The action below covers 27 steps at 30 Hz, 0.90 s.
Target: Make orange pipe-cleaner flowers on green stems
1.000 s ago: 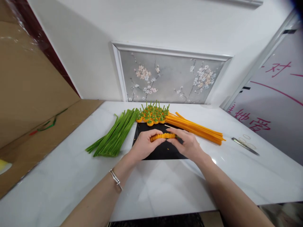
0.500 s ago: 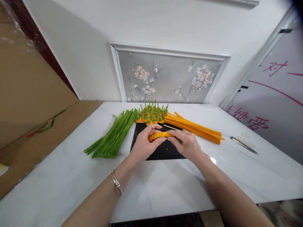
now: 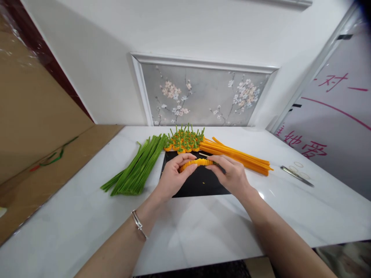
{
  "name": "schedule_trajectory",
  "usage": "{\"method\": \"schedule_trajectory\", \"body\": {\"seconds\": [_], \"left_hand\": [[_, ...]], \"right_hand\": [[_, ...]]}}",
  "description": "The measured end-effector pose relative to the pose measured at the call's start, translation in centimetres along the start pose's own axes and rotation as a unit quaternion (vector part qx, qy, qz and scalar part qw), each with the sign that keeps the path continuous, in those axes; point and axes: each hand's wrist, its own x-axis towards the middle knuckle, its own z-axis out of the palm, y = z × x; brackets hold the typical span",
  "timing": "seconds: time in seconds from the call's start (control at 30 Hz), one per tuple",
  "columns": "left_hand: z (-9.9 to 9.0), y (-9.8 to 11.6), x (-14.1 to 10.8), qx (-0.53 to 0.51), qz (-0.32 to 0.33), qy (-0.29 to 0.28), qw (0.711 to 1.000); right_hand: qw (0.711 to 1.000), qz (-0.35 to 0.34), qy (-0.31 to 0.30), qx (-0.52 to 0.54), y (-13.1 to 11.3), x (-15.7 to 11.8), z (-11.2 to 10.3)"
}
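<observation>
Between my two hands stretches a ridged, coiled orange chenille stem (image 3: 199, 162), held over a black mat (image 3: 197, 183). My left hand (image 3: 174, 173) pinches its left end between thumb and fingers. My right hand (image 3: 230, 172) grips the right end, where a bit of dark green shows by the fingertips. A thin pale stick (image 3: 204, 155) lies on the mat behind, partly covered by my right hand. Just beyond the mat stand several small orange pumpkin-like pieces (image 3: 185, 141) with green tops and upright green stems.
Green chenille stems (image 3: 136, 170) lie bundled on the white table (image 3: 203, 227) at left. Orange chenille stems (image 3: 237, 154) lie at right. Farther right are scissors or tweezers (image 3: 295, 175) beside thin rings (image 3: 294, 169). Cardboard (image 3: 52, 173) borders the left; a panelled wall rises behind.
My hands have moved slightly apart, and the orange coil between them looks longer and straighter. The whole view has shifted a little.
</observation>
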Motion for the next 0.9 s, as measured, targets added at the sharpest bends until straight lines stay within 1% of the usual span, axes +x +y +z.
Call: {"method": "schedule_trajectory", "body": {"seconds": [0.2,0.37,0.57,0.73,0.9], "left_hand": [[0.18,-0.23,0.02,0.036,0.033,0.001,0.999],[0.17,-0.48,-0.03,0.067,0.048,-0.005,0.997],[0.11,-0.07,-0.05,0.067,0.053,-0.017,0.996],[0.37,0.39,-0.09,0.05,0.044,-0.058,0.996],[0.69,-0.14,-0.17,0.047,0.045,-0.065,0.996]], "right_hand": [[0.999,0.017,-0.002,0.038,-0.4,0.14,0.17],[0.999,0.014,-0.014,0.026,-0.41,-0.08,0.38],[0.998,0.057,0.013,0.036,-0.38,0.01,0.37],[0.999,0.024,-0.002,0.037,-0.81,0.14,0.48],[1.0,-0.01,-0.011,0.013,-0.92,-0.16,0.95]]}}
